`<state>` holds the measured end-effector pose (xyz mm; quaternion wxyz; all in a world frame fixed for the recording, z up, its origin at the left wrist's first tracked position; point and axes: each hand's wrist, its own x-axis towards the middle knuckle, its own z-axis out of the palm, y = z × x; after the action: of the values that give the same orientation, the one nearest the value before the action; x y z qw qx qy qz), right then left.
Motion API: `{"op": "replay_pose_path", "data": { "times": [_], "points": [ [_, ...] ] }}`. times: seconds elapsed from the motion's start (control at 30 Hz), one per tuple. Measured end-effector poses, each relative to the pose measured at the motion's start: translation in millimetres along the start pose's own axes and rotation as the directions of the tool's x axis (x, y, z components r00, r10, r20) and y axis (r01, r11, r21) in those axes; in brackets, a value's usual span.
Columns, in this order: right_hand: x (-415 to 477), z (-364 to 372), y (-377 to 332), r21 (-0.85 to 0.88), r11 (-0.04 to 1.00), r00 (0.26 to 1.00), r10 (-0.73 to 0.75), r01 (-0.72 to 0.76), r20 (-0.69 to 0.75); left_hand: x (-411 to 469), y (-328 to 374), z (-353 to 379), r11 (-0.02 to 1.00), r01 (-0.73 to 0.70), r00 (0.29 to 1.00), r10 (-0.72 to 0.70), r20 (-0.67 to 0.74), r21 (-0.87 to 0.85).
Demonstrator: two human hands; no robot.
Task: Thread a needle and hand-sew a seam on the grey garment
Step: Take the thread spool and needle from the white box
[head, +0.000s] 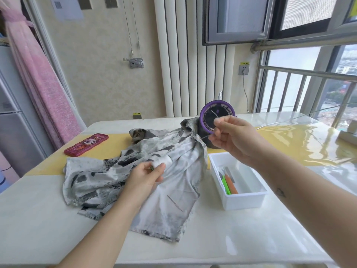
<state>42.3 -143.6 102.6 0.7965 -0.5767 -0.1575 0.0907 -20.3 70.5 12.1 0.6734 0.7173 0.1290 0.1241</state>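
Bright, soft daylight enters through the window (289, 59) beyond the right hand (235, 140). Glare streaks the glossy tabletop (301, 140) past that hand. Shadows are faint. Wide-angle distortion bends the frame's edges, and focus is mostly sharp.

Reaches the bare left forearm in from 7 o'clock toward centre, left hand (146, 177) low, fingers curled, thumb and forefinger pinching a small greenish object (152, 168). Extends the bare right forearm from 4 o'clock up toward 1 o'clock, small dark mark on its skin, right hand (231, 137) lifted higher, thumb and forefinger tips pinching a thin thread (213, 113), remaining fingers loosely curled below.
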Motion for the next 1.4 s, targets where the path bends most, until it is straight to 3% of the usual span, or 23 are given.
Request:
{"op": "replay_pose_path", "data": {
  "times": [0.13,0.37,0.53,0.63,0.77,0.9,1.03,1.2,1.4],
  "points": [
    [-1.5,2.4,-11.8,0.089,0.987,0.988,-0.129,0.136,-0.087,9.1,6.8,21.9,0.927,-0.199,0.976,0.157,0.154,0.316],
    [-4.8,-6.5,-21.9,-0.064,0.967,0.951,-0.255,0.247,-0.173,7.5,37.0,103.4,0.797,-0.473,0.841,0.282,0.461,0.376],
    [-10.9,-18.7,-26.2,-0.169,0.955,0.958,-0.263,0.242,-0.115,18.5,36.9,130.4,0.654,-0.565,0.780,0.224,0.585,0.503],
    [-12.2,-22.2,-24.1,-0.239,0.948,0.969,-0.234,0.210,-0.075,22.8,42.4,123.0,0.718,-0.520,0.820,0.270,0.504,0.462],
    [-10.5,-15.9,-18.4,-0.485,0.859,0.985,-0.167,0.166,0.043,25.3,55.6,91.4,0.913,-0.364,0.905,0.301,0.300,0.183],
    [-9.6,3.2,-7.0,-0.630,0.754,0.980,-0.098,0.185,0.171,13.2,65.1,50.3,0.969,-0.244,0.937,0.242,0.252,-0.021],
    [-7.7,24.2,8.8,-0.690,0.698,0.975,-0.053,0.191,0.216,-2.0,59.9,20.0,0.990,-0.132,0.951,0.138,0.275,-0.042],
    [-5.8,45.1,30.6,-0.706,0.687,0.973,-0.005,0.172,0.232,-12.9,46.6,3.7,0.987,-0.159,0.984,0.158,0.086,0.005],
    [-6.4,57.9,42.6,-0.733,0.658,0.963,0.043,0.172,0.265,-16.0,37.8,-8.4,0.982,-0.189,0.982,0.189,-0.015,0.008]
  ]
}}
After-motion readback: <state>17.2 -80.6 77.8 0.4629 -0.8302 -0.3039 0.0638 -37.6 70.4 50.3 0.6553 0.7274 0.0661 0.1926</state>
